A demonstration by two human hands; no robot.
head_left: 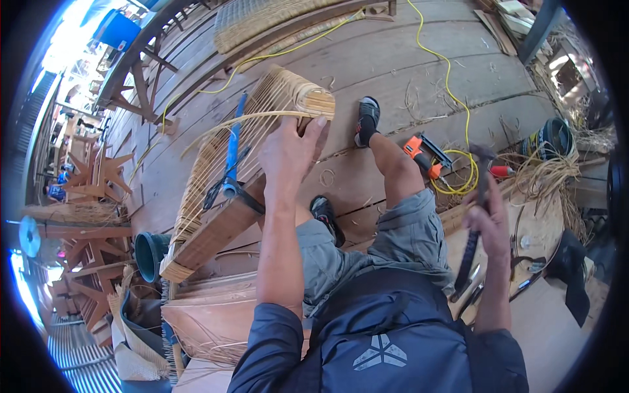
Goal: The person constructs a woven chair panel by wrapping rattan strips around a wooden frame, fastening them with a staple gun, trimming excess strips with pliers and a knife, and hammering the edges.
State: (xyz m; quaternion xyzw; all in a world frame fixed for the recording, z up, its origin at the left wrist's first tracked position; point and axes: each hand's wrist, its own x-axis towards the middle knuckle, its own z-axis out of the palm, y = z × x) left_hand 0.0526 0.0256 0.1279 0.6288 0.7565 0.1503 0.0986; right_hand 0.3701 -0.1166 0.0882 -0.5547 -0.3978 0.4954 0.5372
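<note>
Strand-wound wooden frame (216,239) sits under and beside the left hand (288,150), which holds a pale strand (255,116) against it; the right hand (491,219), well apart, grips a hammer (470,252).

No words or numbers can be read. A pale grey emblem (380,352), geometric and three-armed, is borne on the front of the dark shirt (419,314). Small pale marks are carried by the blue container (116,30) at upper left; too small to be made out, letters or otherwise.
</note>
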